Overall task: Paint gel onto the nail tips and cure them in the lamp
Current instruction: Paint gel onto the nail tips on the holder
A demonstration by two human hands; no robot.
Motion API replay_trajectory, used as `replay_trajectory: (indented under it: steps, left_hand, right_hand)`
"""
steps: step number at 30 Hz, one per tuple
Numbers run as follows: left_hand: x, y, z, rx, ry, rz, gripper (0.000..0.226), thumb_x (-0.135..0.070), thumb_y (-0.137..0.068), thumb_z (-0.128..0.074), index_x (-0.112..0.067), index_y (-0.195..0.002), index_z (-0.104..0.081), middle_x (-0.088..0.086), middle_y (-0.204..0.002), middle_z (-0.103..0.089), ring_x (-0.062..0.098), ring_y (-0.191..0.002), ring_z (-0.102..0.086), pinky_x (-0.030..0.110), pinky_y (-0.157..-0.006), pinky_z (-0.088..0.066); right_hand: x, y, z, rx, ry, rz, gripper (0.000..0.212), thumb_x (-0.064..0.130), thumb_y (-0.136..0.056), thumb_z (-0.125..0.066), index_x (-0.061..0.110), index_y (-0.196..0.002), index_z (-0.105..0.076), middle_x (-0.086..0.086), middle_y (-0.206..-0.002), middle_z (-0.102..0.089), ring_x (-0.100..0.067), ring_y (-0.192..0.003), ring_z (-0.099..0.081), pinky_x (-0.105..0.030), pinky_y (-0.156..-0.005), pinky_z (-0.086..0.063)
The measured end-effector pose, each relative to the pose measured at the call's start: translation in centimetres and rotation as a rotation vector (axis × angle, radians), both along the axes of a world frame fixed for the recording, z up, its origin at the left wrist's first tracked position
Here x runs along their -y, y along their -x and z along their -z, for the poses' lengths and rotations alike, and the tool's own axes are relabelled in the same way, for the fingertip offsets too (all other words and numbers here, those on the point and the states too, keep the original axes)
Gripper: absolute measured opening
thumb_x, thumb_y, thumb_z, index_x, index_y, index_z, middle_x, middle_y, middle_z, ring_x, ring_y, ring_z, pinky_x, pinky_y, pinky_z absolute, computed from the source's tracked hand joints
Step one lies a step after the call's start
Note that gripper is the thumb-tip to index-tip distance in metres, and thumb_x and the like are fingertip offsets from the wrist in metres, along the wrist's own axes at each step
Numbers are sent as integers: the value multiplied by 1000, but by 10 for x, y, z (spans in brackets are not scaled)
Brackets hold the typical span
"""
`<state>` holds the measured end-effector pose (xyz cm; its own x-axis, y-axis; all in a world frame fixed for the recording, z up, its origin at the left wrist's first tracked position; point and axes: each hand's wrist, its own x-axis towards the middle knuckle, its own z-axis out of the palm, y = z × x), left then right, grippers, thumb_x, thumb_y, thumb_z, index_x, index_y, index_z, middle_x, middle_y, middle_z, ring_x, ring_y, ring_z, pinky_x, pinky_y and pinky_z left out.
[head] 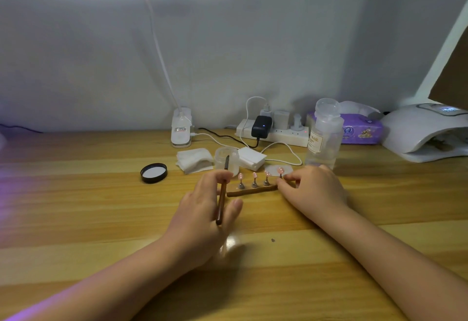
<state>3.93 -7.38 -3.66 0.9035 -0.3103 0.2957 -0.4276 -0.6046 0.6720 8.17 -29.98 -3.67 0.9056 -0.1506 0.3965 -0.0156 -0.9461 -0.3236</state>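
Several pink nail tips (254, 175) stand on small metal stands along a brown bar holder (250, 191) at the middle of the wooden desk. My left hand (202, 209) holds a brown-handled gel brush (222, 198), its dark tip pointing away toward a small clear jar (227, 160). My right hand (311, 191) pinches the right end of the holder, at the rightmost stand (280, 172). The white curing lamp (425, 131) sits at the far right, its opening facing me.
A black jar lid (154, 173) lies left of the holder. White wipes (193, 160), a clear liquid bottle (324, 134), a power strip (276, 131) with chargers and cables, a purple tissue pack (361, 129) and a desk light's base (181, 131) stand behind.
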Motion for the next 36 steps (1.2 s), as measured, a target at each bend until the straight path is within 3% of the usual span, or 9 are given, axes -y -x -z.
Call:
replay_trajectory:
  steps: [4, 9, 13, 18, 24, 29, 32, 36]
  left_hand:
    - [0, 2, -2, 90, 94, 17, 23, -56, -90, -47, -52, -112, -38, -23, -123, -49, 3, -115, -54, 40, -96, -47]
    - [1, 4, -2, 180, 137, 34, 26, -48, -87, -49, -47, -112, -42, -20, -117, -52, 2, -108, -57, 38, -90, -51]
    - [1, 4, 0, 240, 142, 58, 25, -56, -88, -43, -46, -111, -46, -18, -114, -55, 5, -106, -57, 35, -88, -50]
    - [2, 2, 1, 320, 177, 96, 21, -45, -93, -45, -35, -106, -58, -11, -107, -59, 14, -102, -58, 39, -85, -50]
    - [3, 0, 1, 348, 273, 154, 14, -34, -94, -47, -31, -101, -60, -9, -99, -62, 14, -95, -60, 27, -80, -49]
    - [4, 3, 0, 340, 434, 174, 21, -27, -94, -48, -27, -108, -63, -9, -96, -70, 12, -88, -67, 25, -76, -53]
    - [5, 4, 0, 343, 442, 184, 21, -27, -94, -49, -29, -111, -61, -11, -98, -71, 10, -88, -68, 23, -76, -54]
    - [6, 3, 2, 329, 430, 191, 21, -29, -95, -50, -26, -112, -62, -16, -98, -71, 7, -94, -69, 23, -79, -55]
  right_hand:
    - [-1, -1, 2, -11, -53, -65, 30, 49, -89, -55, 28, -89, -77, 6, -78, -67, -20, -91, -49, -29, -68, -40]
    - [-7, 2, 3, 58, 1, -114, 34, 54, -88, -55, 28, -92, -77, 9, -68, -55, -15, -82, -41, -28, -65, -32]
    - [-9, 3, 3, 98, -5, -142, 28, 48, -89, -57, 28, -92, -77, 11, -68, -50, -14, -81, -40, -28, -65, -28]
    - [-8, 2, 3, 80, -26, -191, 25, 40, -91, -59, 25, -83, -78, 14, -66, -46, -16, -84, -43, -30, -66, -30]
    - [-12, 6, 4, 202, 27, -252, 17, 31, -91, -61, 25, -88, -76, 6, -84, -69, -13, -83, -46, -29, -65, -31]
    - [-15, 11, 1, 319, -215, -325, 9, 22, -86, -68, 20, -83, -76, 10, -74, -70, -9, -67, -58, -28, -62, -44]
    - [-18, 12, 1, 289, -423, -387, 7, 19, -86, -70, 19, -84, -76, 15, -66, -66, 1, -64, -58, -9, -56, -40]
    - [-19, 12, 2, 266, -510, -437, 8, 17, -84, -72, 18, -91, -77, 7, -79, -72, -7, -73, -65, -22, -66, -51]
